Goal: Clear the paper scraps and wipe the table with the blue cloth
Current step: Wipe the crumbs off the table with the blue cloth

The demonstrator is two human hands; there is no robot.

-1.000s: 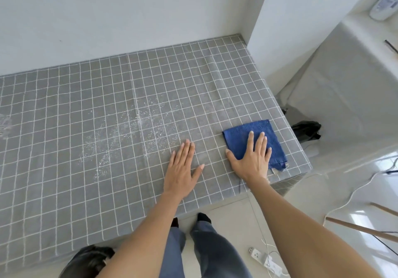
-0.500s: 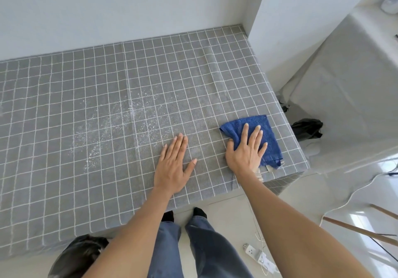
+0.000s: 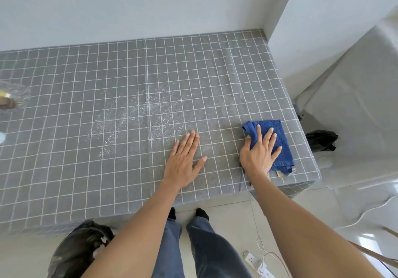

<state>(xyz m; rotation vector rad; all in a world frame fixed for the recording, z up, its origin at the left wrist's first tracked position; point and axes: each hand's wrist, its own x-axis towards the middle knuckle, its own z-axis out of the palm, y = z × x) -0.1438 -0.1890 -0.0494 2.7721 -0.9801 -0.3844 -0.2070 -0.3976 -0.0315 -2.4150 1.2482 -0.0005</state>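
Note:
A blue cloth (image 3: 280,140) lies folded near the front right corner of the grey checked table (image 3: 86,170). My right hand (image 3: 259,155) presses on its left part, fingers spread, thumb bunching the cloth's left edge. My left hand (image 3: 184,161) rests flat and open on the tablecloth, a hand's width left of the cloth. A scatter of fine white specks (image 3: 137,118) covers the table's middle, just beyond and left of my left hand.
A black bin bag (image 3: 77,254) sits on the floor under the table's front edge. A second black bag (image 3: 322,140) lies right of the table. A power strip (image 3: 256,262) and white cables are on the floor. A clear object (image 3: 10,99) stands at the table's left edge.
My right hand has drawn the cloth's left edge into a bunch under the thumb. The left hand has stayed flat in place. The camera has shifted slightly.

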